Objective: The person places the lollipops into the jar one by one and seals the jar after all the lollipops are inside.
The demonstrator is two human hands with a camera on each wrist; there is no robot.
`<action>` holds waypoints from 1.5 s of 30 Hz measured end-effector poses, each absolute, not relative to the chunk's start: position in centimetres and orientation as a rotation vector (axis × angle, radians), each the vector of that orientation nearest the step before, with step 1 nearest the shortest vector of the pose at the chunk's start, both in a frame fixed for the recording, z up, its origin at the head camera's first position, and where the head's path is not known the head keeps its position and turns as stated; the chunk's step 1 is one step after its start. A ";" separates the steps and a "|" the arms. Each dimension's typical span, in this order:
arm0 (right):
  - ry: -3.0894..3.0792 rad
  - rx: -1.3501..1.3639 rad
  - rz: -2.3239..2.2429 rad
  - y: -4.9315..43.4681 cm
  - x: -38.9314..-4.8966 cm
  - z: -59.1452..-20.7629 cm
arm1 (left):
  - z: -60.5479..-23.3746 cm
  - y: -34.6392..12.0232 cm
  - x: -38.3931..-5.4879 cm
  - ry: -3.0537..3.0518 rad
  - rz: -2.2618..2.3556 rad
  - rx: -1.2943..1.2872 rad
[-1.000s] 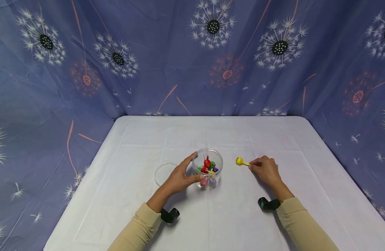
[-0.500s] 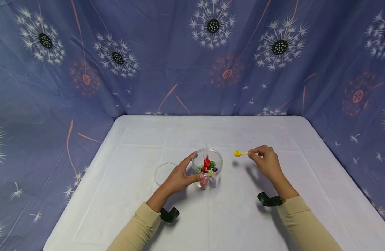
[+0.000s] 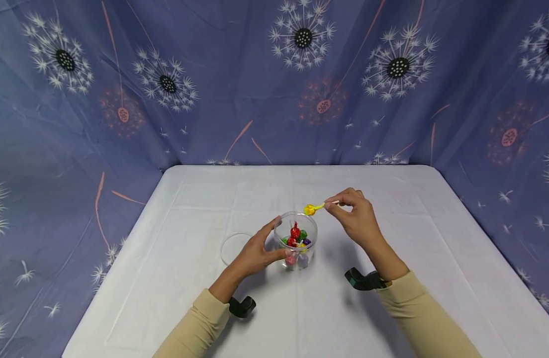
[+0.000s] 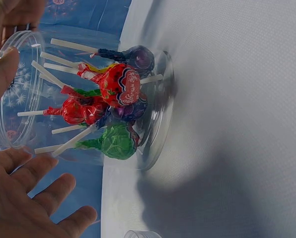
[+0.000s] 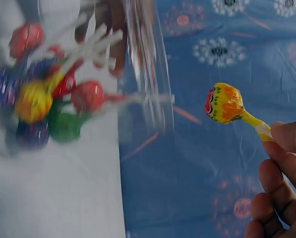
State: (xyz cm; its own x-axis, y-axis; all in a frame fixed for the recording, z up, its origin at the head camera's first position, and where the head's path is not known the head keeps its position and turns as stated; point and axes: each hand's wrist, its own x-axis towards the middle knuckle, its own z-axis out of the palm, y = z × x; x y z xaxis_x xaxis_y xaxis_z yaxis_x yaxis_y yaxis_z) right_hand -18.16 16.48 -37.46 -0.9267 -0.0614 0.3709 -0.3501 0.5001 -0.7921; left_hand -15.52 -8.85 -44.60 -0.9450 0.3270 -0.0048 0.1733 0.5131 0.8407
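In the head view my left hand [image 3: 255, 254] holds a clear round plastic jar [image 3: 314, 246] at its rim, thumb on the near side and fingers on the far side. The jar stands upright on the table, its mouth uncovered. Wrapped lollipops [image 4: 122, 85] in red, green, purple and yellow fill its lower part, white sticks pointing mostly up. My right hand [image 3: 358, 219] pinches a yellow-wrapped lollipop [image 3: 310, 210] by its stick between thumb and fingers. The candy head [image 5: 226, 104] points left, level with the jar's far right rim and raised above the table.
A clear round lid [image 3: 222, 249] lies on the white-covered table [image 3: 167, 278] left of the jar, partly behind my left hand. A blue dandelion-print curtain [image 3: 238, 89] surrounds the table's back and sides. Black cameras [image 3: 242, 307] sit on both wrists.
My right hand has lifted the yellow lollipop off the table and carried it left to the jar's rim. The left hand and jar have stayed in place.
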 end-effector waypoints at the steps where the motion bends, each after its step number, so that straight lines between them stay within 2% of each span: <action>1: -2.452 0.369 1.388 16.0 -18.1 -37.4 | -44.6 -8.8 -15.5 2.587 1.411 0.431; 12: -2.506 0.631 1.094 12.4 -17.6 -38.3 | -44.4 -8.9 -15.5 2.580 1.401 0.413; 27: -2.611 0.749 0.817 10.8 -16.9 -39.8 | -44.4 -9.1 -15.4 2.594 1.397 0.481; 45: -2.508 0.626 0.996 12.3 -17.1 -39.1 | -44.5 -8.9 -15.5 2.592 1.410 0.417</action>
State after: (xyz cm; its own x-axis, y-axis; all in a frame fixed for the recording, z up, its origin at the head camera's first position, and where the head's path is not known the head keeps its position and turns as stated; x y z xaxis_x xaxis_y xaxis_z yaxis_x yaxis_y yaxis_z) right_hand -17.09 12.34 -39.11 -0.8332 -0.2649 0.4854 -0.5258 0.6514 -0.5470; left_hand -15.51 -8.93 -44.54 -0.9481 0.3179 -0.0087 0.1655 0.5165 0.8401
